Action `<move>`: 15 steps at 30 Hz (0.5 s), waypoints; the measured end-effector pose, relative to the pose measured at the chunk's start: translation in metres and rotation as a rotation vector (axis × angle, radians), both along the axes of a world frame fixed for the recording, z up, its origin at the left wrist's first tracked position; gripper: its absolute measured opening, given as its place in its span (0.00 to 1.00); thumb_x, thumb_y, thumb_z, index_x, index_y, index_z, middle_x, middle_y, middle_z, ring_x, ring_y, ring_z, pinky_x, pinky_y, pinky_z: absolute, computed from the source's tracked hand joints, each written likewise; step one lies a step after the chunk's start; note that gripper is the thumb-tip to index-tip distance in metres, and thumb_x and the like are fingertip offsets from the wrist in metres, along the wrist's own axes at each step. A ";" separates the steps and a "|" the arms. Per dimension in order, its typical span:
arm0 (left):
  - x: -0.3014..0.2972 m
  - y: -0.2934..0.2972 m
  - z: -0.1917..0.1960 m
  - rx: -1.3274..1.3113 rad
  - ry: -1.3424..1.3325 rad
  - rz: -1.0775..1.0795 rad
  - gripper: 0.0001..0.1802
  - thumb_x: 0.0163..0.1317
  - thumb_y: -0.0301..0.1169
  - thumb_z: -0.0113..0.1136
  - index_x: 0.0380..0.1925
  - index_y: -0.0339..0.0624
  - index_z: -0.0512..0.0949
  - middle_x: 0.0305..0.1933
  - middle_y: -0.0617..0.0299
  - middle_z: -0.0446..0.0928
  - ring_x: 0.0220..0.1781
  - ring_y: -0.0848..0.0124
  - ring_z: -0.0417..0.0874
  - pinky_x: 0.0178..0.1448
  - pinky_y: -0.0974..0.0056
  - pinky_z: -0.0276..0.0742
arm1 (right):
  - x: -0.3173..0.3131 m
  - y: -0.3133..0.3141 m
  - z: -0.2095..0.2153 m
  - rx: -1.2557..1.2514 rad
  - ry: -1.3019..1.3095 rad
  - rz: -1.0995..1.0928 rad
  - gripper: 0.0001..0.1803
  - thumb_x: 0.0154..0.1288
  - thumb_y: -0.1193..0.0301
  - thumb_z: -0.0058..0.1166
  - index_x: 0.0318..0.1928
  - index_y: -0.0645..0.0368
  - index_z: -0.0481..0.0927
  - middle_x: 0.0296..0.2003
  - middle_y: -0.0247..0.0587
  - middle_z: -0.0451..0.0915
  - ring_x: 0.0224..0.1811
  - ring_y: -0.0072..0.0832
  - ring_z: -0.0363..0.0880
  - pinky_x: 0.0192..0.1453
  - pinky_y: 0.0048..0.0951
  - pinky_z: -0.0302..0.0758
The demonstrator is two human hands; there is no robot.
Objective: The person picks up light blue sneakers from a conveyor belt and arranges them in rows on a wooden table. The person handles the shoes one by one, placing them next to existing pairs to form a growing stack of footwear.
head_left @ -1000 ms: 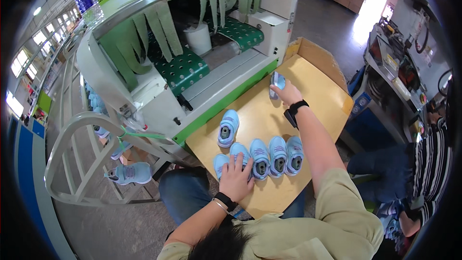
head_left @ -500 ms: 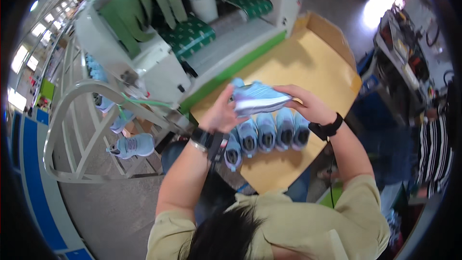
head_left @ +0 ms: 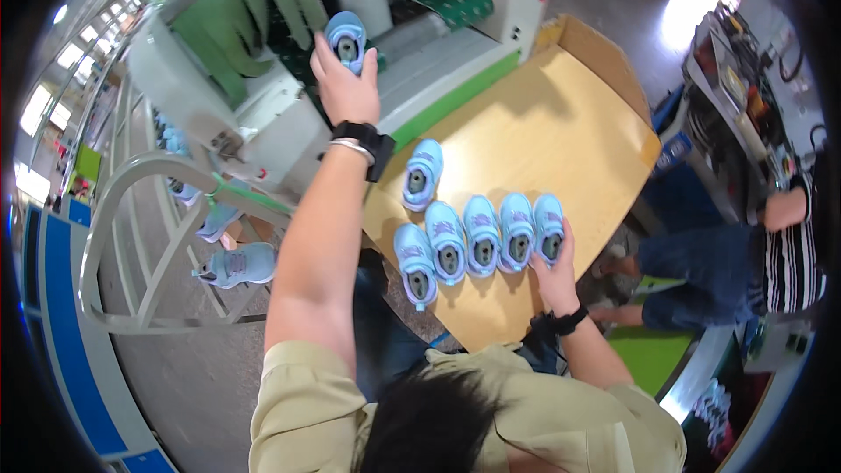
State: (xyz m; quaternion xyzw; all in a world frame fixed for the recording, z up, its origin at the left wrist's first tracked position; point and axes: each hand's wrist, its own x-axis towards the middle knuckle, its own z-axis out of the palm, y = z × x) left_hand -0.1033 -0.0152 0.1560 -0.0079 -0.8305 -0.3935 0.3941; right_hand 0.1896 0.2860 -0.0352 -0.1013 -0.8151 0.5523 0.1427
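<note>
My left hand [head_left: 346, 92] is stretched forward and shut on a small light-blue shoe [head_left: 346, 38], held at the green curtain strips of the conveyor machine [head_left: 455, 79]. My right hand [head_left: 552, 273] rests on the wooden table [head_left: 561, 123], its fingers touching the rightmost shoe [head_left: 549, 229] of a row of several light-blue shoes [head_left: 482, 245]. One more blue shoe [head_left: 422, 173] lies alone just beyond the row's left end. Both wrists wear dark bands.
A grey metal rack [head_left: 158, 236] at the left holds more blue shoes [head_left: 236, 264]. A cardboard wall [head_left: 604, 48] borders the table's far right side. Another person in a striped top and jeans [head_left: 762, 271] sits at the right by a cluttered bench.
Half a second ago both hands held one shoe above the table. Now my left hand has carried it forward to the machine, and my right hand has dropped to the row.
</note>
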 end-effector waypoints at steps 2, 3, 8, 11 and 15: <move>-0.017 -0.003 -0.009 -0.004 -0.017 -0.016 0.49 0.68 0.43 0.68 0.76 0.26 0.54 0.73 0.33 0.63 0.73 0.37 0.68 0.76 0.48 0.66 | -0.006 0.011 0.010 -0.118 -0.020 -0.025 0.46 0.63 0.79 0.58 0.79 0.64 0.52 0.74 0.55 0.61 0.78 0.43 0.61 0.81 0.40 0.59; -0.021 0.009 -0.006 0.003 -0.061 -0.033 0.49 0.69 0.44 0.65 0.76 0.23 0.50 0.74 0.30 0.61 0.74 0.36 0.67 0.77 0.48 0.66 | -0.016 0.038 -0.013 -0.189 0.072 -0.088 0.43 0.63 0.80 0.54 0.79 0.63 0.55 0.72 0.51 0.64 0.75 0.40 0.64 0.78 0.38 0.63; 0.039 0.006 -0.020 0.173 -0.094 -0.321 0.49 0.75 0.39 0.57 0.78 0.20 0.40 0.83 0.26 0.41 0.86 0.39 0.44 0.87 0.52 0.43 | -0.110 0.037 0.131 -0.104 0.275 0.007 0.40 0.69 0.77 0.57 0.78 0.59 0.56 0.69 0.49 0.67 0.71 0.37 0.70 0.76 0.38 0.66; 0.112 0.000 -0.035 0.110 -0.239 -0.414 0.49 0.73 0.38 0.58 0.79 0.22 0.42 0.84 0.29 0.41 0.87 0.40 0.42 0.87 0.51 0.43 | -0.209 -0.004 0.210 0.081 0.620 0.176 0.38 0.70 0.76 0.56 0.78 0.59 0.59 0.71 0.49 0.67 0.72 0.39 0.70 0.77 0.40 0.65; 0.192 0.000 -0.080 -0.403 -0.552 -0.523 0.47 0.70 0.48 0.63 0.80 0.37 0.55 0.85 0.37 0.48 0.85 0.42 0.51 0.84 0.41 0.49 | -0.369 -0.057 0.246 0.264 0.690 0.303 0.37 0.69 0.74 0.56 0.78 0.55 0.61 0.74 0.53 0.65 0.75 0.46 0.68 0.77 0.40 0.66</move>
